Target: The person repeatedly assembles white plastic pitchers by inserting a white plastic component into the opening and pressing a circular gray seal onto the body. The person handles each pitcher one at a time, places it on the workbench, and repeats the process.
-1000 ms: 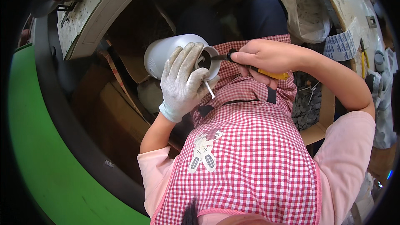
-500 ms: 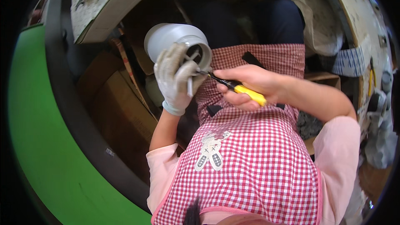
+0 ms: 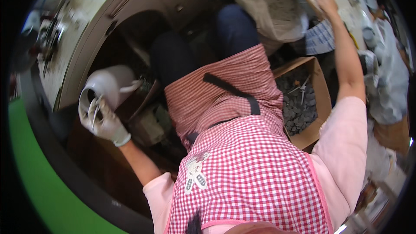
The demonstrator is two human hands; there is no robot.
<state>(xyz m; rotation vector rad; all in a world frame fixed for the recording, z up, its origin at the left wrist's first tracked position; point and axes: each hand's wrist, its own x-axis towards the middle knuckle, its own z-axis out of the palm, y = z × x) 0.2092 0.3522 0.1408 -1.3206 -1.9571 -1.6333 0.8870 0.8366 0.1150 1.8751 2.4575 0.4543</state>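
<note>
Out at the left, my left hand (image 3: pixel 103 120), in a pale glove, is closed around the rim of a white jug-shaped plastic housing (image 3: pixel 116 82). The housing's round dark opening is turned toward me, and a loop like a handle sticks out on its right. A thin white stick (image 3: pixel 94 119) shows among the gloved fingers. My bare right hand (image 3: pixel 327 3) is stretched to the bench at the upper right, its fingers curled. Something small and dark shows at the fingertips, too blurred to name.
An open cardboard box (image 3: pixel 320 89) with many grey pieces and a few white sticks stands right of my lap. Beyond it are a large pale sack (image 3: pixel 273 6) and the cluttered right bench (image 3: pixel 342 0). A drawer unit (image 3: pixel 125 6) stands ahead; a green surface (image 3: pixel 39 177) lies left.
My left hand has carried the housing left, away from my lap. My right hand has left it and reached out to the right bench; the yellow-and-black handled tool it held no longer shows clearly.
</note>
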